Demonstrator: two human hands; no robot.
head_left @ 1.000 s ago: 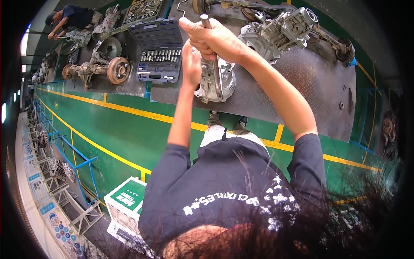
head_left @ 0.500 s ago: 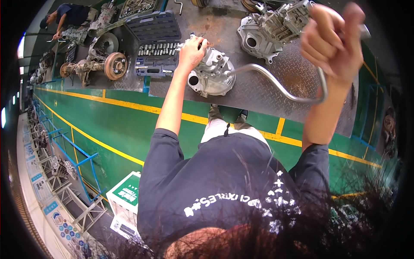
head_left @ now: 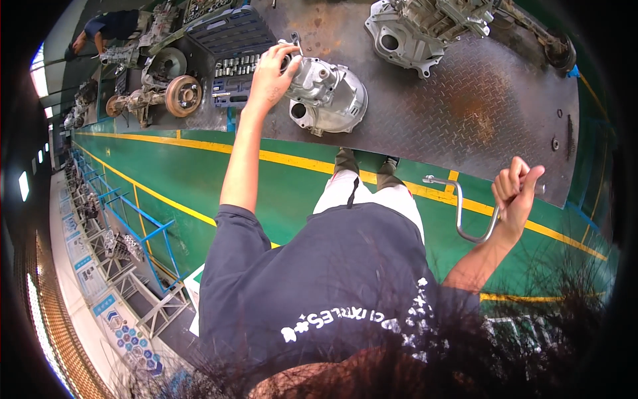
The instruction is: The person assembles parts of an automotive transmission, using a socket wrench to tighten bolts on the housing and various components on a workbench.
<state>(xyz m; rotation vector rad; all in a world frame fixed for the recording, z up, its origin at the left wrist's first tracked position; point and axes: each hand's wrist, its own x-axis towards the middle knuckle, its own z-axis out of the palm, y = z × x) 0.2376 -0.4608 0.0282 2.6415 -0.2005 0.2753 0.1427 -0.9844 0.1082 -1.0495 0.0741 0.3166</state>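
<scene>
A silvery metal gearbox housing [head_left: 329, 100] rests near the front edge of the metal-topped bench. My left hand [head_left: 271, 76] grips its upper left end, fingers curled over the rim, and part of that end is hidden under them. Off to the right, in front of the bench, my right hand [head_left: 515, 196] is closed round the grip of a crank-shaped speed brace [head_left: 460, 213]. The brace hangs in the air over the green floor, its socket end pointing left and apart from the housing.
Left of the housing lies an opened socket set case [head_left: 234, 38] with rows of sockets [head_left: 236, 66]. Beyond it is an axle with a rusty brake drum [head_left: 183, 96]. A larger gearbox [head_left: 425, 33] stands at the back. A small ring [head_left: 555, 143] lies at right. Another person [head_left: 109, 30] works far left.
My right hand has drawn the speed brace away from the housing, down and toward me past the bench edge. My left hand stays on the housing, shifted slightly left in view.
</scene>
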